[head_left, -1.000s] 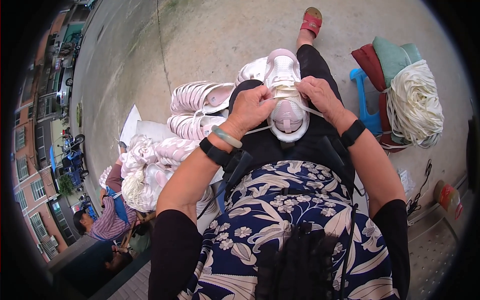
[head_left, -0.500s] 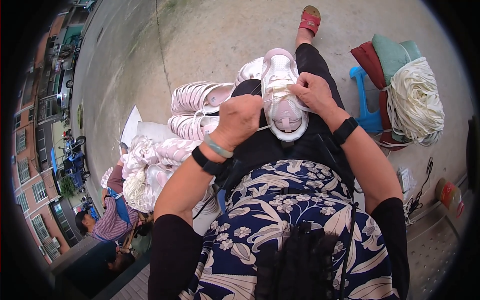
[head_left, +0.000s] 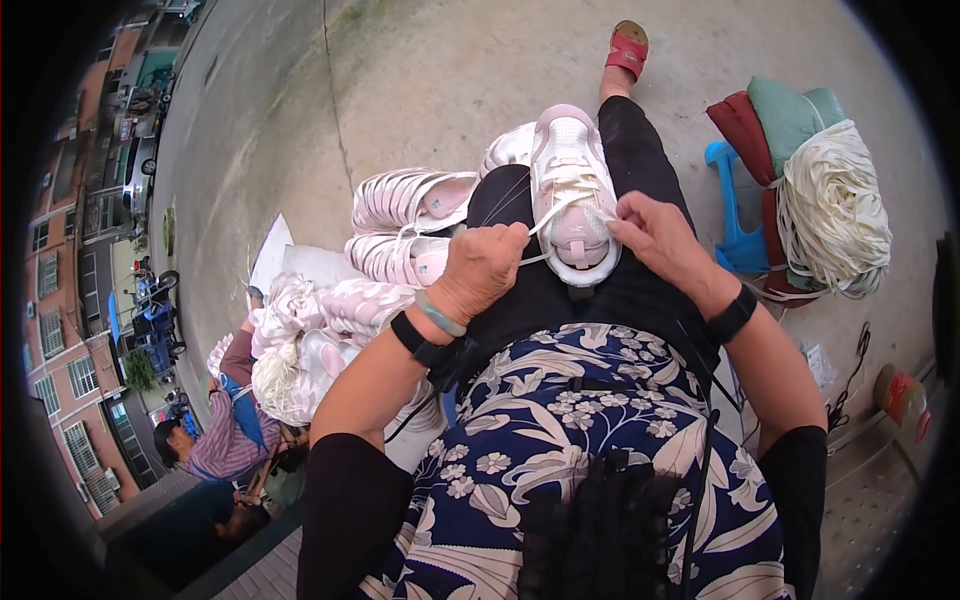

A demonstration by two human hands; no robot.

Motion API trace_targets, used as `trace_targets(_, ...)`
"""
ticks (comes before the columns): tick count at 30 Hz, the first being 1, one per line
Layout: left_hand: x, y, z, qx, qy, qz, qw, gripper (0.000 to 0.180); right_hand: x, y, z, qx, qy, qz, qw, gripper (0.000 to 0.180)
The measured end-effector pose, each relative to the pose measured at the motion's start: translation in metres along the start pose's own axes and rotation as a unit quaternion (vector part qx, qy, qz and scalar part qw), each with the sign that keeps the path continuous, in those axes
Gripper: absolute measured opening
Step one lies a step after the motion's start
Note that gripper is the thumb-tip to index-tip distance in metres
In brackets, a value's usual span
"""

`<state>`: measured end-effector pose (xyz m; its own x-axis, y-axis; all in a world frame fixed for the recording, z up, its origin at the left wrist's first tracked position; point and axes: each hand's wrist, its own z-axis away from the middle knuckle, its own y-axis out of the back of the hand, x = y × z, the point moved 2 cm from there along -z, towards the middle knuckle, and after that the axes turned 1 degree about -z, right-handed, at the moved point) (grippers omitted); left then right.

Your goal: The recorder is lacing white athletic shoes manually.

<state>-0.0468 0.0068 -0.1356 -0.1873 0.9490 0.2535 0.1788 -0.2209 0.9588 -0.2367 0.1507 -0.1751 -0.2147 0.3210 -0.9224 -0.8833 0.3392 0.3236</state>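
Observation:
A pale pink and white sneaker lies on my lap, toe pointing away from me. My left hand is closed on a white shoelace that runs up to the shoe's eyelets. My right hand pinches the other lace end at the shoe's right side, near its opening. Both wrists wear black bands, and the left also has a green bangle.
More pink sneakers lie on the concrete to my left beside a pile of shoes in a white bag. A bundle of white laces rests on cushions over a blue stool at my right. Another person sits at lower left.
My left hand has drawn away from the shoe toward me and to the left, pulling the lace out taut. My right hand stays at the shoe's right side.

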Motion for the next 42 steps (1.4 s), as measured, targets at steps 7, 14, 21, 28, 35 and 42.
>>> trace_targets(7,0.000,0.001,-0.001,0.010,-0.026,-0.040,0.999,0.006,0.015,0.065,0.015,0.099,0.105,0.204,0.968,0.015)
trace_targets(14,-0.012,0.018,0.003,0.032,0.002,-0.044,0.999,0.005,0.006,0.063,0.027,0.064,0.060,0.214,0.973,0.021)
trace_targets(21,-0.025,0.034,0.021,0.036,0.017,-0.082,0.996,0.005,0.010,0.059,0.034,0.051,0.188,0.391,0.900,0.019)
trace_targets(28,-0.033,0.054,0.069,-0.005,0.089,-0.105,0.990,0.008,0.023,0.082,0.063,0.028,0.209,0.357,0.910,0.013)
trace_targets(35,-0.070,0.074,0.121,0.022,0.142,-0.151,0.978,0.007,0.064,0.107,0.121,0.077,0.127,0.292,0.945,0.014)
trace_targets(42,-0.106,0.096,0.147,-0.014,0.218,-0.242,0.945,0.014,0.092,0.151,0.169,0.133,0.051,0.282,0.949,0.013)
